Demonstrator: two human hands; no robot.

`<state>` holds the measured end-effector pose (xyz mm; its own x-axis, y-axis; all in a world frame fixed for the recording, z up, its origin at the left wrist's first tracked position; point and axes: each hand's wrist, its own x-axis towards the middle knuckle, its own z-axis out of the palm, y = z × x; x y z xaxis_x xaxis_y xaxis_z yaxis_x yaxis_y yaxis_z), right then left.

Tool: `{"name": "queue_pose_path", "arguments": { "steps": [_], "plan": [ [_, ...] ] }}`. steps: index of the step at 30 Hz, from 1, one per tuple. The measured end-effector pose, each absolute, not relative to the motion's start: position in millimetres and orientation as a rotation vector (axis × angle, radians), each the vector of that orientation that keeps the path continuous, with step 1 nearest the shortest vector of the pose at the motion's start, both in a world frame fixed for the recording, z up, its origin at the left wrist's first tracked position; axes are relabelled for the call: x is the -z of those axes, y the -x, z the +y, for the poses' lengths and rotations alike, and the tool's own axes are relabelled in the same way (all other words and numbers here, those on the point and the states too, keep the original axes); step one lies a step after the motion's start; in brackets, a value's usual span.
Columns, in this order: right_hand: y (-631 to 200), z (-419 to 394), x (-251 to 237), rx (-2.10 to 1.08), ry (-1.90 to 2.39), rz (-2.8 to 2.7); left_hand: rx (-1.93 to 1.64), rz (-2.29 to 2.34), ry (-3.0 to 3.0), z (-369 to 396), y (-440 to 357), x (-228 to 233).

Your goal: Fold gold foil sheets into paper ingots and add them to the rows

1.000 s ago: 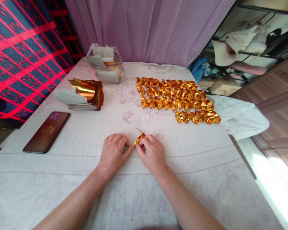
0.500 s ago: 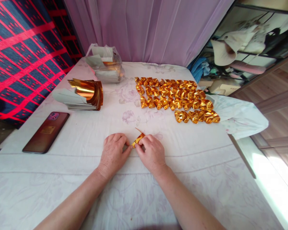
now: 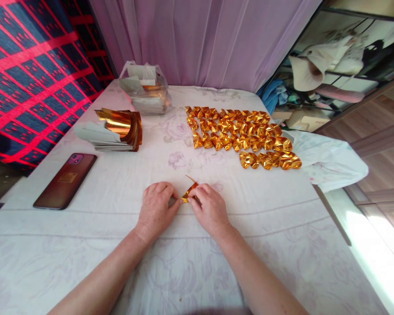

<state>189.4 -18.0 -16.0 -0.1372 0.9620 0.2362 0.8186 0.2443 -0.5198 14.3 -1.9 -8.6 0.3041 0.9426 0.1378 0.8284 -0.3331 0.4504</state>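
Observation:
My left hand (image 3: pixel 156 208) and my right hand (image 3: pixel 209 207) meet at the middle of a table with a white flowered cloth (image 3: pixel 118 245). Both pinch one small piece of gold foil paper (image 3: pixel 188 193), partly folded, pressed low against the cloth. A thin gold corner sticks up behind my right fingers. Most of the piece is hidden by my fingertips.
Several folded gold pieces (image 3: pixel 243 134) lie in rows at the back right. A stack of gold foil sheets (image 3: pixel 118 129) sits at the back left, a plastic bag of more sheets (image 3: pixel 146 89) behind it. A dark phone (image 3: pixel 65 180) lies at the left. A white cloth (image 3: pixel 328 162) overhangs the right edge.
My right fingers have slid slightly left over the gold piece, covering more of it. My left hand has hardly moved.

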Motion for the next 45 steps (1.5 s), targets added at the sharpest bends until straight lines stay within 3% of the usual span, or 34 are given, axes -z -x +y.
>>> {"name": "queue_pose_path", "arguments": {
  "steps": [12,19,31,45],
  "plan": [
    [-201.0,-14.7,15.9,-0.456,1.530,-2.065,-0.541,1.607,-2.278,-2.4,-15.1,7.1],
    [-187.0,-18.6,16.6,-0.246,1.690,-2.021,-0.550,1.601,-2.275,-2.3,-14.7,8.0],
    [-182.9,-19.2,16.6,-0.216,1.730,-2.002,-0.553,1.590,-2.276,-2.3,-14.6,8.0],
    [-198.2,-13.7,15.3,-0.642,1.607,-1.937,-0.538,1.554,-2.252,-0.3,-12.6,6.5]
  ]
}}
